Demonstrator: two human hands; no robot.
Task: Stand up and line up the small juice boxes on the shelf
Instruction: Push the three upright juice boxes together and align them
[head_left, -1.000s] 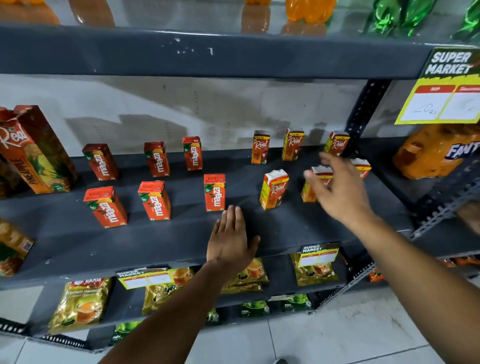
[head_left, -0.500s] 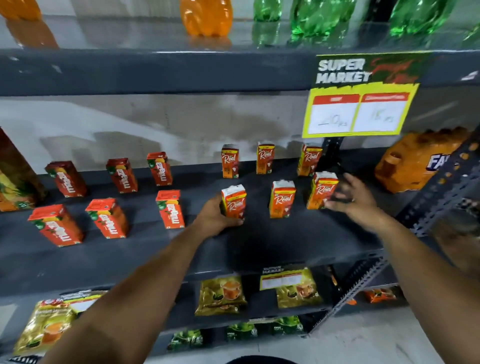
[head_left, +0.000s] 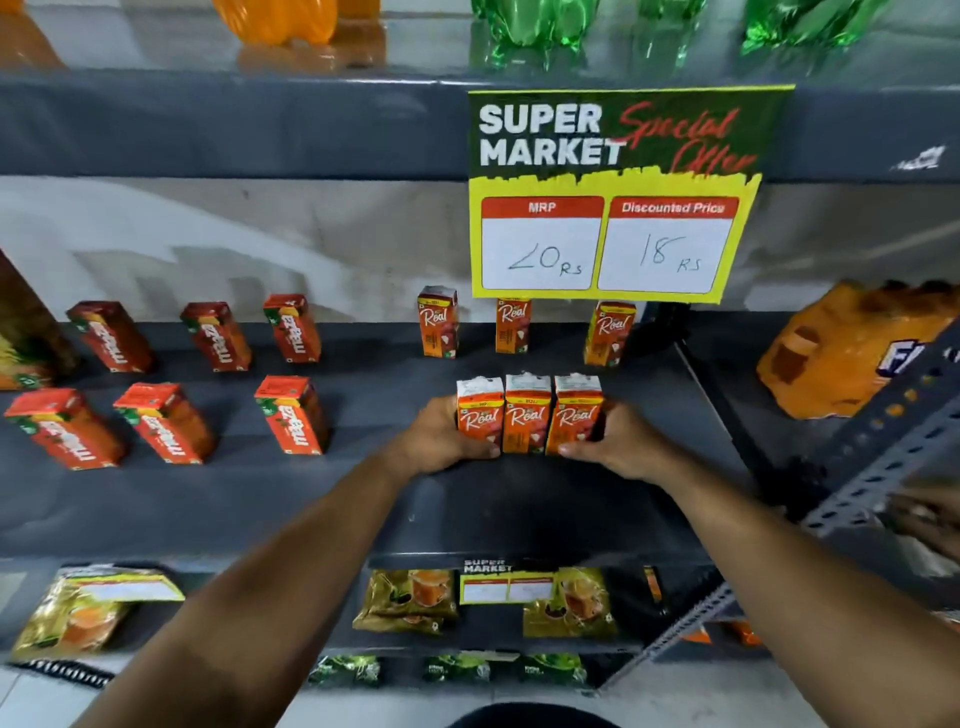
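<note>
1. On the dark grey metal shelf (head_left: 260, 499), front row, three small orange-and-white "Real" juice cartons (head_left: 529, 415) stand upright, sides touching, faces forward.
2. Left hand (head_left: 441, 441) cups the left carton's outer side, thumb wrapped low across its front; right hand (head_left: 618, 441) presses the right carton's outer side, thumb at its base. Both are closed against the trio from opposite ends, probably to squeeze out gaps and square the row.
3. Behind, three more small orange "Real" cartons (head_left: 511, 325) stand upright near the back wall, well apart from each other. The loose spacing suggests they are not yet tidied.
4. To the left, six small red "Maaza" juice boxes (head_left: 293, 415) stand upright in two rows of three, spaced apart, some turned slightly off square.
5. Yellow-and-green paper price sign (head_left: 613, 192) hangs from the upper shelf edge just above the back cartons, hiding the middle one's top.
6. Judgement: the front trio looks near done; the back row and the red boxes likely need closing up.
7. Risk: a hard squeeze could tip these light cartons.
</note>
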